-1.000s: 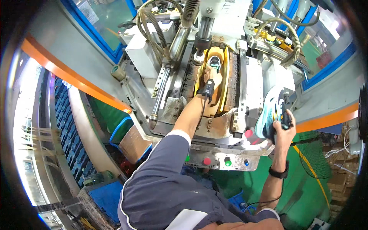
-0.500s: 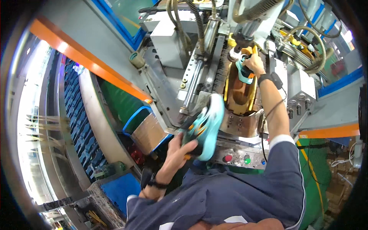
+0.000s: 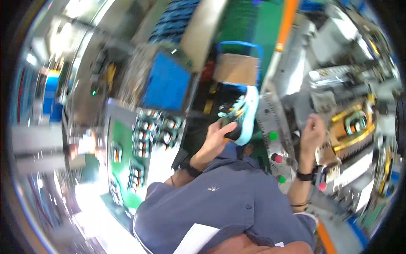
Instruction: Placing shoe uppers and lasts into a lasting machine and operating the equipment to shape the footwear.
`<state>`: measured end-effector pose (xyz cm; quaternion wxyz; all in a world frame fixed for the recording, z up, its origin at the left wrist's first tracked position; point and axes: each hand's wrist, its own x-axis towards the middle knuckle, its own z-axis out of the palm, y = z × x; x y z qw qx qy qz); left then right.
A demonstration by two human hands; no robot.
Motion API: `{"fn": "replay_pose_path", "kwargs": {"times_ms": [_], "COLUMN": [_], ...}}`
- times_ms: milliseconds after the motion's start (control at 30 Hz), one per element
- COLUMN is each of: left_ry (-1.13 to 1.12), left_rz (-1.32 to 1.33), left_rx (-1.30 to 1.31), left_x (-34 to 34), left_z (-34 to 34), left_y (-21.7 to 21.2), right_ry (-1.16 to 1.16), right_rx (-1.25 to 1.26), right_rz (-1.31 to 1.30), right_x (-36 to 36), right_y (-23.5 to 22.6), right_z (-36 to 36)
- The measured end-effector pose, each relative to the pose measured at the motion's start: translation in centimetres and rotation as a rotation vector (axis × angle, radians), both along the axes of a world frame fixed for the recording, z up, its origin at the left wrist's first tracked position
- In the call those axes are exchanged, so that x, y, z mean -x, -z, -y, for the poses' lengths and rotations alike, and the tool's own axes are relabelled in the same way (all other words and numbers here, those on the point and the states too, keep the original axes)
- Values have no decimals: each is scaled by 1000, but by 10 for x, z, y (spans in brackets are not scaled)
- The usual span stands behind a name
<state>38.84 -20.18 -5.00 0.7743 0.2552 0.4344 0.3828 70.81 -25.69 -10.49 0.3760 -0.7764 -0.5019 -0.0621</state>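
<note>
Gripping a shoe (image 3: 243,116) by its upper (image 3: 239,122), left hand (image 3: 218,138) leaves the sole (image 3: 251,113) clear; right hand (image 3: 313,132) seems empty, finger-spread too blurred.

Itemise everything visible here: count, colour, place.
Held shoe: one, teal and black, centre
Loaded shoe: one, teal and black, machine bed
Other shoes: many, blurred, teal and black, left table
Push buttons: two green, two pinkish, machine front
Cart: one, blue and brown, top centre
Box top: one, blue, upper left
Shirt: one, blue-grey, lower centre
Wristbands: two, black, lower half
Left hand: one, bare, gripping held shoe
Right hand: one, bare, blurred, near machine front
</note>
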Motion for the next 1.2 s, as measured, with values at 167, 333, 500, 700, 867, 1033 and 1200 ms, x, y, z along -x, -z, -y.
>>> {"fn": "replay_pose_path", "kwargs": {"times_ms": [167,333,500,700,867,1033,1200], "left_ry": [-152,-414,-889,-1367,-1469,-1273,-1133], "left_rz": [-153,-167,-146,-424,-748,-1373,-1384], "left_rx": [101,175,121,103,69,353,428], "left_x": [44,103,202,400,565,671,683], "left_z": [40,72,97,111,145,169,153], "left_y": [20,22,49,120,188,256,292], "right_ry": [-172,-356,-255,-273,-781,-1022,-1305], "right_rx": [458,259,215,64,-298,-470,-333], "right_rz": [-56,61,-60,-101,-236,-165,95], "right_x": [87,69,63,137,276,449,670], "right_y": [109,164,160,43,-107,-256,-363], "right_z": [-28,-27,-51,-158,-253,-329,-391]}}
